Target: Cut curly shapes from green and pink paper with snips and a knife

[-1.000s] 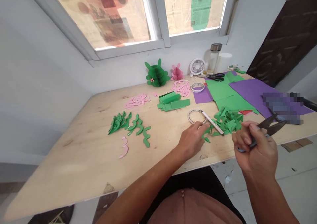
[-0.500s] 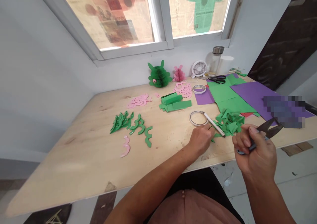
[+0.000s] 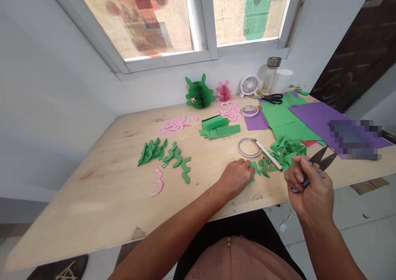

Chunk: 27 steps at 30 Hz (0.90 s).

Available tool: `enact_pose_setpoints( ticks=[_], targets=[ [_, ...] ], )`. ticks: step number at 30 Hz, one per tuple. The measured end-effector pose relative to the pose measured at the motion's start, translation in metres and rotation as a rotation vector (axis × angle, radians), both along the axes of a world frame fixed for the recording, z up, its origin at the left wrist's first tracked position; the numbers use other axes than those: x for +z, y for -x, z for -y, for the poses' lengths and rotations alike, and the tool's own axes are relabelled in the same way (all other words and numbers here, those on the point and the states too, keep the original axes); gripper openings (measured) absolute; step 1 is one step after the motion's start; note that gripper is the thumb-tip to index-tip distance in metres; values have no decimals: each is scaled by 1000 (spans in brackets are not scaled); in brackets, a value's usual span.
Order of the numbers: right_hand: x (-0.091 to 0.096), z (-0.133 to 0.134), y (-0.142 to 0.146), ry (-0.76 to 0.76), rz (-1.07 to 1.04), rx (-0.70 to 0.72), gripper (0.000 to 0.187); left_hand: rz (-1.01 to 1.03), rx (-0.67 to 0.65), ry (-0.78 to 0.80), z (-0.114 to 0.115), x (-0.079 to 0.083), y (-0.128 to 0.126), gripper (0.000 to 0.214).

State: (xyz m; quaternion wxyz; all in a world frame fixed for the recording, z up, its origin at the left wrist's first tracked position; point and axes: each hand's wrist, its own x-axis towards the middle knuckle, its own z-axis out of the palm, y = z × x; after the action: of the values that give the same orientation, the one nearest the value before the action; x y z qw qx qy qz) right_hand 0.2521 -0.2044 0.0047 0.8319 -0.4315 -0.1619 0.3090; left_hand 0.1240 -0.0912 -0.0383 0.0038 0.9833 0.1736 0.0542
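Tabletop (image 3: 108,197) smooth knotty wood, green scraps (image 3: 287,148) matt paper, held scissor blades (image 3: 327,163) dk metal, fan (image 3: 249,84) wht plastic, bottle (image 3: 270,78) clear w/ shiny metal cap (image 3: 274,62)

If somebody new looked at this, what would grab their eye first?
Probably the big green paper figure at the back of the table, with a smaller pink one on its right. Next might come the large purple sheet toward the right end. Nearer, the right hand holds scissors, blades apart.
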Motion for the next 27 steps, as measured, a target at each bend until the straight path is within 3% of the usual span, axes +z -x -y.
enact_pose_setpoints(
  ticks=[8, 13, 18, 21, 27],
  targets=[
    [2, 2, 5, 7, 21, -2, 12, -16, -9, -18, -2, 2, -25, 11],
    [1, 5, 6, 0, 36, -7, 11, 0, 9, 15, -6, 6, -10, 10],
    [0, 9, 10, 7, 23, -3, 12, -31, -110, 4, -2, 6, 8, 24],
    [2, 11, 12, 5, 22, 0, 12, -29, -111, -34, -4, 1, 7, 13],
    [2, 13, 12, 22, 8, -6, 12, 17, -114, -46, -13, -3, -2, 18]
  ],
)
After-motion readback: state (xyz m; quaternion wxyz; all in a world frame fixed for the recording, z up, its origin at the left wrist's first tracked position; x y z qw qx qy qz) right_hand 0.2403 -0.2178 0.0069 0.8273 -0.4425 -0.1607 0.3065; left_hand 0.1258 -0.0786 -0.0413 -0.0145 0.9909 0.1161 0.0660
